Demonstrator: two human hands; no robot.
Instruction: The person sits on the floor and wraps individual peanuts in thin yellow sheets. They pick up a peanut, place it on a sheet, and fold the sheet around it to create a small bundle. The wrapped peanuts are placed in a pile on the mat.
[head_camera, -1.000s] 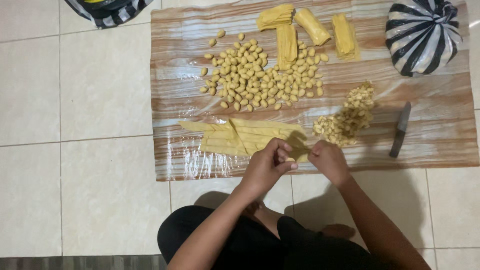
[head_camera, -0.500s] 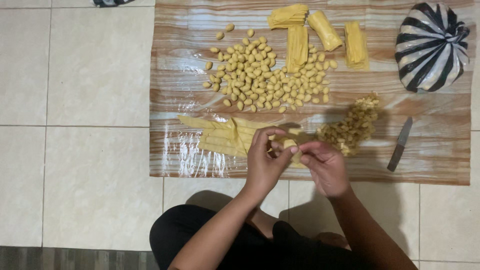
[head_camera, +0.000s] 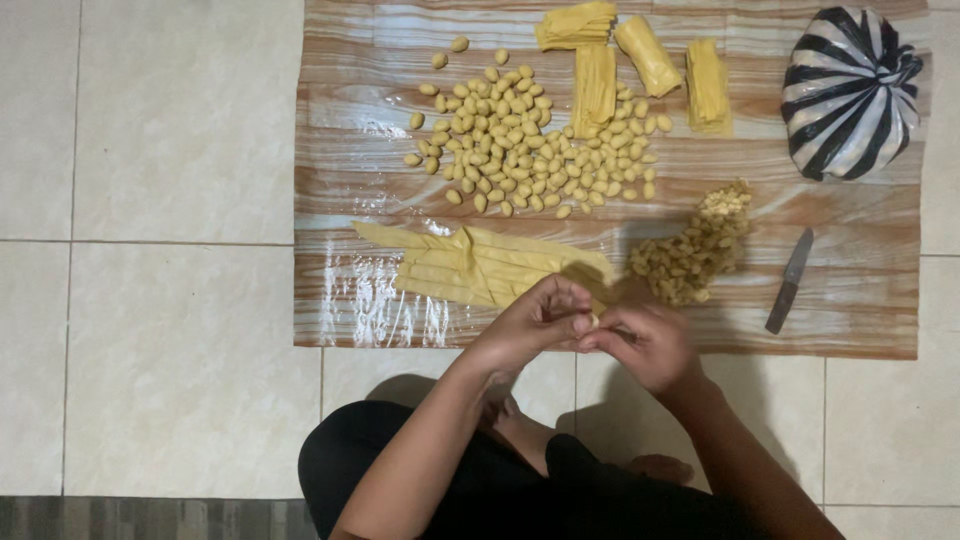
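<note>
A wood-patterned mat (head_camera: 350, 190) is spread on the tiled floor (head_camera: 160, 300). A black-and-white striped bag (head_camera: 850, 90), knotted shut with its contents hidden, is set at the mat's far right corner. A spread of shaped dough pieces (head_camera: 530, 150) fills the middle, with folded dough strips (head_camera: 595, 85) along the far edge. Flat dough strips (head_camera: 480, 265) are laid near the front edge, beside a pile of cut bits (head_camera: 690, 255). A knife (head_camera: 790, 280) lies towards the right edge. Above the front edge, the left hand (head_camera: 530, 320) and right hand (head_camera: 645, 345) are brought together, fingertips pinched on a small dough piece (head_camera: 594, 320).
</note>
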